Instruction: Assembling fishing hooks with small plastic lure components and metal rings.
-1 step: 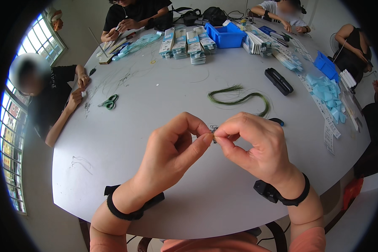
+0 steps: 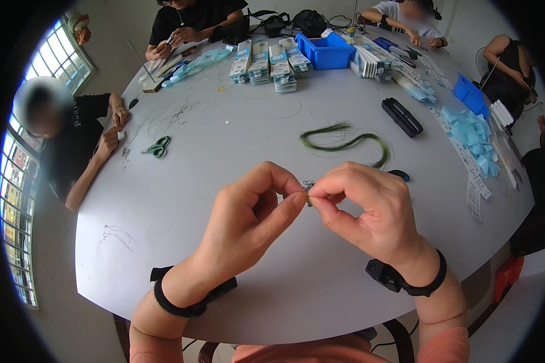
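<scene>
My left hand (image 2: 248, 218) and my right hand (image 2: 372, 215) meet tip to tip over the middle of the table, thumb and forefinger pinched on each. Whatever lies between the fingertips is too small to make out. Just behind them, partly covered by the fingers, sits a small cluster of dark metal hooks (image 2: 309, 184). Beyond my right hand curves a hank of thin green line (image 2: 345, 145). A dark object with a blue end (image 2: 399, 175) shows partly behind that hand. Each wrist wears a black strap.
Green-handled scissors (image 2: 158, 147) and several loose hooks with line (image 2: 116, 236) lie to the left. A black case (image 2: 402, 117) is at right. Farther back stand a blue bin (image 2: 325, 51), card stacks (image 2: 282, 69) and light blue strips (image 2: 473, 136). Other people sit around the table.
</scene>
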`<action>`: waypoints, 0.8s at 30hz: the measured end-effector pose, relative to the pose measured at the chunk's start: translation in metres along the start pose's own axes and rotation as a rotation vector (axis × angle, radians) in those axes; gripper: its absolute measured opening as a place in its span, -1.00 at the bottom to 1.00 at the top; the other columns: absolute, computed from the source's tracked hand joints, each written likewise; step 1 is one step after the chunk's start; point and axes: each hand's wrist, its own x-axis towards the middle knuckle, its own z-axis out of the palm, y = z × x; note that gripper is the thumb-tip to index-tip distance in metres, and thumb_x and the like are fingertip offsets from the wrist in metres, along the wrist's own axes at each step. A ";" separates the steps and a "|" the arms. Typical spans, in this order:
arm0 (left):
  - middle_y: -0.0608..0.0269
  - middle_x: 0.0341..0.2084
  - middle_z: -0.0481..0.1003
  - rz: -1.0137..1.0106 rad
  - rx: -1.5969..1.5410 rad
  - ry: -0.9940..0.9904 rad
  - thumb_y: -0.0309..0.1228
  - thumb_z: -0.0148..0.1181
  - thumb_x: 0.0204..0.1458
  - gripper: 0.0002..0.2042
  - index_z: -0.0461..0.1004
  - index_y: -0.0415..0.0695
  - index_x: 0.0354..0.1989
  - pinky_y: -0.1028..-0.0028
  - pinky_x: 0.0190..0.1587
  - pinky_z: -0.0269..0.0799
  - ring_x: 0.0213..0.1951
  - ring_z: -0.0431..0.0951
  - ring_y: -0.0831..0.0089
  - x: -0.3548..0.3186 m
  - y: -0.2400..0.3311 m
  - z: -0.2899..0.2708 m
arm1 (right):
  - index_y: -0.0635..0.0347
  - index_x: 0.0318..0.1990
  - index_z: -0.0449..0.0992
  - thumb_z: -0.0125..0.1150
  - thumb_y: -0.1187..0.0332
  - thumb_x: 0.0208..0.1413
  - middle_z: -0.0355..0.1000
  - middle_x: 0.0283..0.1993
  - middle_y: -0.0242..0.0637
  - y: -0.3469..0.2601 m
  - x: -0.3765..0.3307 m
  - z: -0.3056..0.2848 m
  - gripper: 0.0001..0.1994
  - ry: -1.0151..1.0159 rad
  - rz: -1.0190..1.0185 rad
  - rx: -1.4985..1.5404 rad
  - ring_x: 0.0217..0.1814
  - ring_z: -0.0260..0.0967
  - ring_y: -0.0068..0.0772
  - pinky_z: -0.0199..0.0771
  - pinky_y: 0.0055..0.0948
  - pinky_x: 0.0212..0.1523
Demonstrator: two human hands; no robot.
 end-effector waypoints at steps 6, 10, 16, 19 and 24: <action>0.51 -0.50 0.35 -0.004 0.012 -0.057 -0.48 0.13 0.31 -0.91 0.40 -0.25 -0.19 0.66 -0.47 0.15 -0.50 0.24 0.79 -0.001 0.003 -0.001 | 0.22 -0.25 0.50 0.35 0.61 0.02 0.53 -0.34 -0.30 -0.001 0.001 -0.004 -0.83 -0.087 0.116 0.136 -0.37 0.54 -0.40 0.54 -0.45 -0.35; 0.49 -0.45 0.37 -0.032 -0.048 -0.044 -0.48 0.09 0.34 -0.91 0.39 -0.26 -0.17 0.67 -0.44 0.16 -0.46 0.24 0.79 -0.002 0.005 0.001 | 0.27 -0.14 0.51 0.34 0.63 0.07 0.55 -0.22 -0.32 -0.001 0.000 -0.007 -0.79 -0.155 0.326 0.349 -0.22 0.57 -0.48 0.61 -0.50 -0.15; 0.45 -0.39 0.40 -0.065 -0.107 -0.030 -0.47 0.07 0.35 -0.89 0.37 -0.27 -0.15 0.68 -0.38 0.19 -0.40 0.25 0.79 -0.002 0.010 -0.001 | 0.26 -0.10 0.49 0.26 0.54 0.24 0.55 -0.19 -0.37 0.004 0.000 -0.004 -0.88 -0.273 0.542 0.504 -0.14 0.58 -0.54 0.59 -0.54 -0.17; 0.42 -0.37 0.43 -0.088 -0.101 -0.005 -0.46 0.07 0.35 -0.89 0.37 -0.27 -0.15 0.70 -0.35 0.23 -0.38 0.30 0.79 -0.002 0.014 -0.003 | 0.25 -0.12 0.48 0.22 0.49 0.30 0.57 -0.20 -0.37 -0.001 0.002 -0.004 -0.92 -0.310 0.723 0.609 -0.16 0.59 -0.54 0.57 -0.58 -0.25; 0.39 -0.36 0.46 -0.060 -0.108 0.040 -0.47 0.08 0.34 -0.90 0.37 -0.27 -0.16 0.72 -0.32 0.29 -0.36 0.36 0.79 -0.002 0.012 -0.001 | 0.29 -0.19 0.51 0.22 0.43 0.31 0.60 -0.27 -0.35 -0.013 0.002 -0.002 -0.90 -0.286 0.902 0.733 -0.25 0.60 -0.56 0.55 -0.58 -0.32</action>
